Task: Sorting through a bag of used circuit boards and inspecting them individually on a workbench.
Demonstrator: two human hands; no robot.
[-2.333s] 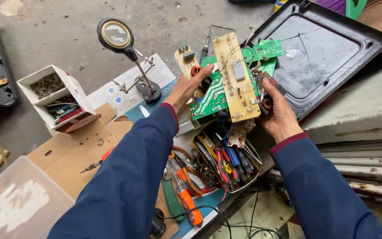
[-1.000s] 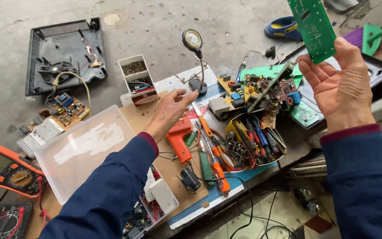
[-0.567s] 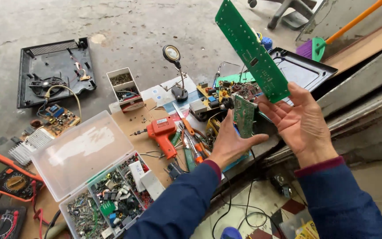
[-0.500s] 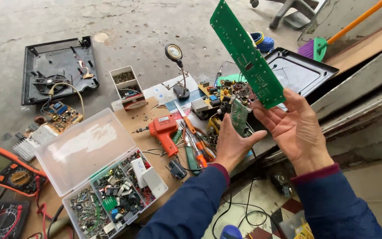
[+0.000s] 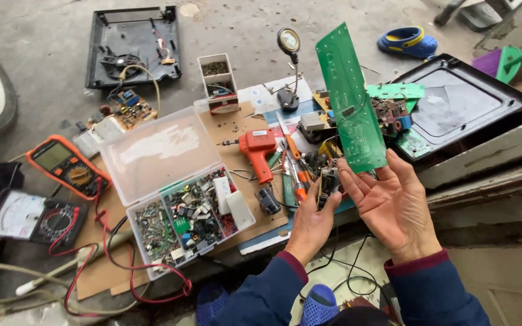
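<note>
Since half a second ago, my view has swung left, so the open parts box [image 5: 182, 199] now sits near centre; the long green circuit board [image 5: 350, 99] stands tilted, as before, above my right hand [image 5: 394, 208].

Item one: right hand, palm up and fingers spread wide, fingertips [image 5: 348, 181] touching the board's lower edge.
Item two: left hand [image 5: 310, 220], closed narrowly on a small dark component [image 5: 328, 181] just beside the right fingertips.
Item three: orange soldering gun [image 5: 259, 148] lying on cardboard [image 5: 98, 271], between the parts box and a heap of hand tools [image 5: 294, 175].
Item four: magnifier stand [image 5: 289, 66] upright behind the gun.
Item five: orange multimeter [image 5: 67, 166] and analogue meter [image 5: 34, 217] at far left, red leads trailing.
Item six: black casing panel [image 5: 460, 99] at right, behind the board.
</note>
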